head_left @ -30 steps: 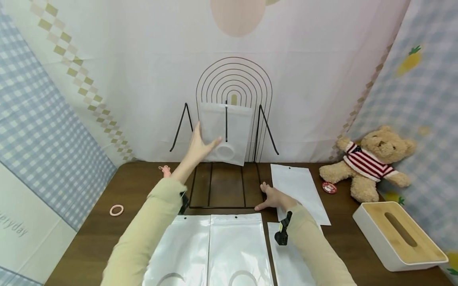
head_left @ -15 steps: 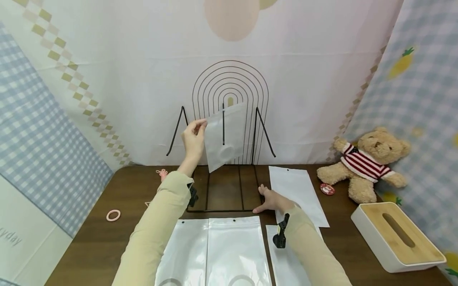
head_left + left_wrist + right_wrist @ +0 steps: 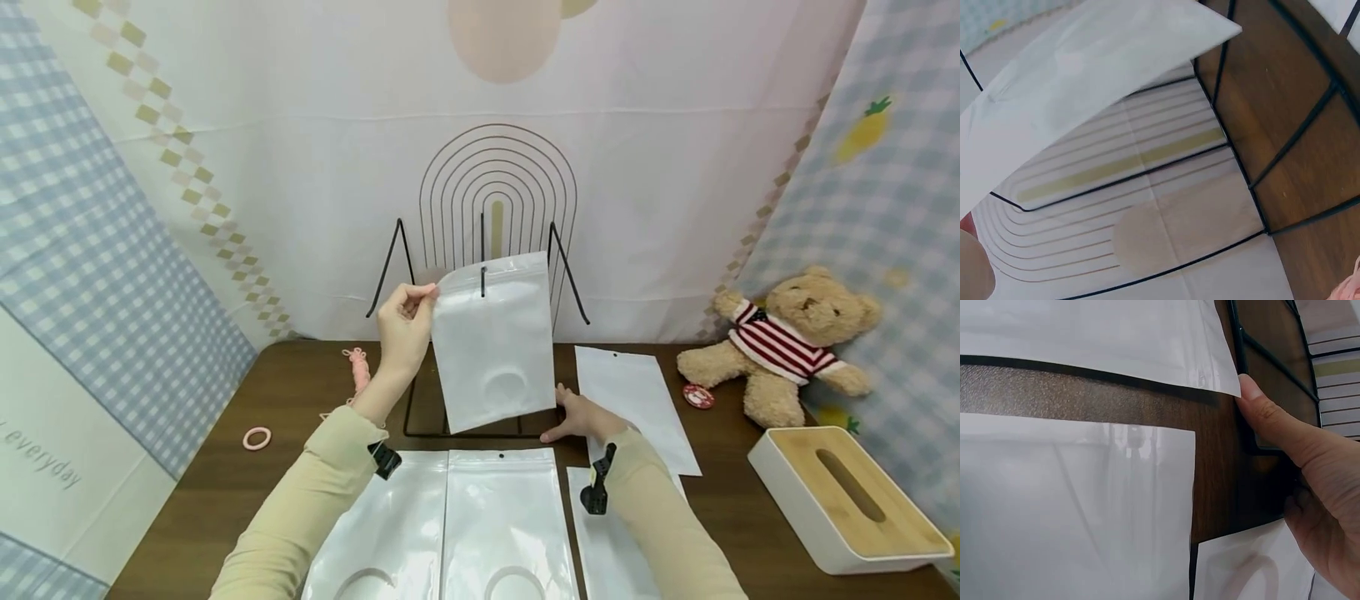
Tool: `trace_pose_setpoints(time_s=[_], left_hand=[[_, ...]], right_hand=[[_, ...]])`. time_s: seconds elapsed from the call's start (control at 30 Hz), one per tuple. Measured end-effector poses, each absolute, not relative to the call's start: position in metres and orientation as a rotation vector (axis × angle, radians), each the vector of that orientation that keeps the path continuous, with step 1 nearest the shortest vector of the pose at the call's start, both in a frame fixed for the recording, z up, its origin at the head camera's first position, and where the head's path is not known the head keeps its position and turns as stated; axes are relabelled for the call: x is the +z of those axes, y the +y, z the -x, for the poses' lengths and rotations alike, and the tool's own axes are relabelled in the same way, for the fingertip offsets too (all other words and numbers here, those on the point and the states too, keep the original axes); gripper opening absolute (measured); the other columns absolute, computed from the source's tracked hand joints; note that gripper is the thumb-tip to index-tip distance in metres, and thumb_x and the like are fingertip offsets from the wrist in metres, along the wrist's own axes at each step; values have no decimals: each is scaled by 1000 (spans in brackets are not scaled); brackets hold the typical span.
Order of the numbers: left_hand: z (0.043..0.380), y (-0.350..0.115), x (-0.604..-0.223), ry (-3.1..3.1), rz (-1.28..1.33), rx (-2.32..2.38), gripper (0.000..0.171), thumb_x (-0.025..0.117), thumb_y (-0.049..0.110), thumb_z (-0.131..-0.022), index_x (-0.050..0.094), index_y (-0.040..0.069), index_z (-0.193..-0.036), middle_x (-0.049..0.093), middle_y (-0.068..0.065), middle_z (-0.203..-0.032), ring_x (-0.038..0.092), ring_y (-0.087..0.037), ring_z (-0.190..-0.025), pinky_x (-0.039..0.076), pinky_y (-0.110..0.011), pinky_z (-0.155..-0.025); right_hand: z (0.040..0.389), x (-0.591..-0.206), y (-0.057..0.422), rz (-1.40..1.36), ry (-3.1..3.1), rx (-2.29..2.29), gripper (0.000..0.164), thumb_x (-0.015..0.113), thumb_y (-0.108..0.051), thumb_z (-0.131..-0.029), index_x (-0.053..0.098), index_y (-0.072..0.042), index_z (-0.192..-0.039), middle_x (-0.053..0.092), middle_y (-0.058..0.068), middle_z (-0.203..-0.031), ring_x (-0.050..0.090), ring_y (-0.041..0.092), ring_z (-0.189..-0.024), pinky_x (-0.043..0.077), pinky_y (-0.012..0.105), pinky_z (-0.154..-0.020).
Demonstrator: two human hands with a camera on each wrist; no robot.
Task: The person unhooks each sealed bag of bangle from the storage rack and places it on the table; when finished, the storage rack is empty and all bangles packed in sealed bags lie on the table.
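Note:
A white zip bag hangs tilted at the middle prong of a black wire display rack; the prong's tip shows through near the bag's top. My left hand pinches the bag's upper left corner between thumb and fingers. In the left wrist view the bag crosses in front of the rack's bars, with only a bit of thumb showing. My right hand grips the right front corner of the rack's base, thumb on the front bar, as the right wrist view of that hand shows.
White zip bags lie in front of the rack, with another bag to its right. A pink cord bundle and pink ring lie left. A teddy bear, red round tag and tissue box are right.
My left hand has gone from spread fingers beside the bag to pinching its corner. The bag has come forward and down along the prong. My right hand stays at the rack's corner.

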State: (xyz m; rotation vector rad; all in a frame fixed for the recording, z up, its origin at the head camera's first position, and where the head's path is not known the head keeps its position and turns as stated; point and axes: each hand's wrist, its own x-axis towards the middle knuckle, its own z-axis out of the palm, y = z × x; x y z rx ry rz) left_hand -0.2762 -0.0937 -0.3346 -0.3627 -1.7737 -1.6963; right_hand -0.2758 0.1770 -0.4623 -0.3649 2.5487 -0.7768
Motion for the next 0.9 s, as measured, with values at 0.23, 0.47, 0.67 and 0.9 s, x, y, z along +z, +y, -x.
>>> trace_pose_setpoints(time_s=[0.23, 0.47, 0.67, 0.9], left_hand=[[252, -98, -337, -1721, 407, -1747, 12, 64, 2, -82, 62, -10, -86, 66, -15, -81, 57, 1, -64, 45, -10, -56], [217, -114, -330, -1680, 430, -1852, 3, 65, -4, -79, 64, -6, -82, 67, 14, -76, 62, 1, -67, 49, -12, -61], [173, -151, -313, -1617, 481, -1934, 25, 64, -12, -76, 69, 12, -77, 71, 6, -77, 63, -2, -64, 48, -13, -57], [131, -232, -307, -1783, 525, -1963, 23, 60, -14, -78, 69, 6, -82, 72, 2, -79, 65, -5, -68, 49, -14, -57]], right_hand=[[275, -465, 177, 363, 2537, -771, 99, 75, -29, -74, 13, 10, -142, 5, 26, -150, 4, 41, -139, 13, 52, -112], [276, -467, 177, 368, 2525, -761, 101, 74, -30, -75, 10, 8, -143, 2, 25, -151, 2, 41, -139, 13, 52, -112], [280, -465, 178, 383, 2522, -765, 102, 73, -32, -76, 8, 8, -143, 3, 26, -150, 1, 41, -139, 12, 53, -112], [283, -461, 178, 365, 2513, -774, 104, 74, -32, -75, 7, 10, -142, 0, 27, -150, 0, 41, -139, 10, 53, -112]])
